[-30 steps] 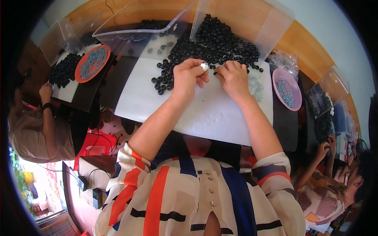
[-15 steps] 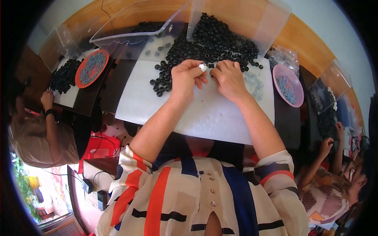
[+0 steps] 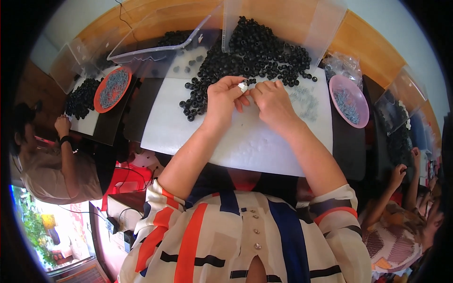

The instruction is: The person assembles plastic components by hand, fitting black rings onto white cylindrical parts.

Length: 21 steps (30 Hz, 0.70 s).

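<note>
My left hand (image 3: 222,101) is closed in a pinch over the white sheet (image 3: 198,148). A white wrapping (image 3: 243,87) covers its thumb tip. At those fingertips a small black part (image 3: 246,81) shows, mostly covered. My right hand (image 3: 274,104) has its fingers curled together, with the tips close against the left fingers. What it pinches, if anything, is hidden. Just beyond both hands lies a large heap of round black parts with holes (image 3: 255,52). Several loose ones (image 3: 191,106) spread left of my left hand. Thin small pieces (image 3: 304,101) are scattered right of my right hand.
A pink bowl (image 3: 336,80) of thin greyish pieces stands right, near a clear plastic bag (image 3: 342,66). Clear plastic bins (image 3: 325,28) stand behind the heap. Left is an orange bowl (image 3: 97,106) beside another black heap. Co-workers sit left (image 3: 56,174) and right (image 3: 394,231).
My right hand has shifted slightly left, its fingertips now close against the left hand's. The left hand stays nearly in place. The whole view has shifted slightly.
</note>
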Motion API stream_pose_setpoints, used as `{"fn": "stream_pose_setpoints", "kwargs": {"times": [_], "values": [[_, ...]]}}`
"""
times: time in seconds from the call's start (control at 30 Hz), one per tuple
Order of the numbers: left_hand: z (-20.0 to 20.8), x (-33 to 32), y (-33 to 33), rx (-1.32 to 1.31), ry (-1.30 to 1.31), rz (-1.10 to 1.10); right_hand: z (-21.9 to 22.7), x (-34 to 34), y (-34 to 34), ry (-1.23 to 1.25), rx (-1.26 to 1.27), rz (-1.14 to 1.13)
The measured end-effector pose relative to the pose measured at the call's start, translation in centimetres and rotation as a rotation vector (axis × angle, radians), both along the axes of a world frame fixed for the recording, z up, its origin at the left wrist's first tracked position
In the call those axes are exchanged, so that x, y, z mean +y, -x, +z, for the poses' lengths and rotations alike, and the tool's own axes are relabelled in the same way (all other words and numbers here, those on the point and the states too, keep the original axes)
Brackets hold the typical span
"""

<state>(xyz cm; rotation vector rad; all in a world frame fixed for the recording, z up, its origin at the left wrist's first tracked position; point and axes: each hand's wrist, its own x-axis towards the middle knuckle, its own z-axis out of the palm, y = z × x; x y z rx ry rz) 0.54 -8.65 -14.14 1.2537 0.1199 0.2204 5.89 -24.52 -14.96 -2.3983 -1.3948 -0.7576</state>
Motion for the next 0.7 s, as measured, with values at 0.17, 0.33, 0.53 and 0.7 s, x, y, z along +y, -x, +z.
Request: {"fn": "stream_pose_setpoints", "kwargs": {"times": [0.17,0.33,0.53,0.7], "values": [[-0.1,0.0,0.1,0.009,-0.021,0.0,-0.7,0.3,-0.2,-0.036,0.032,-0.05],[-0.5,0.2,-0.2,0.011,-0.026,0.0,-0.6,-0.2,-0.5,-0.057,0.194,0.008],[-0.1,-0.1,0.0,0.002,-0.064,-0.012,-0.3,0.2,-0.2,-0.109,0.212,-0.029],[-0.1,0.0,0.0,-0.019,-0.103,-0.014,0.4,0.2,0.5,0.08,0.108,-0.238]]}}
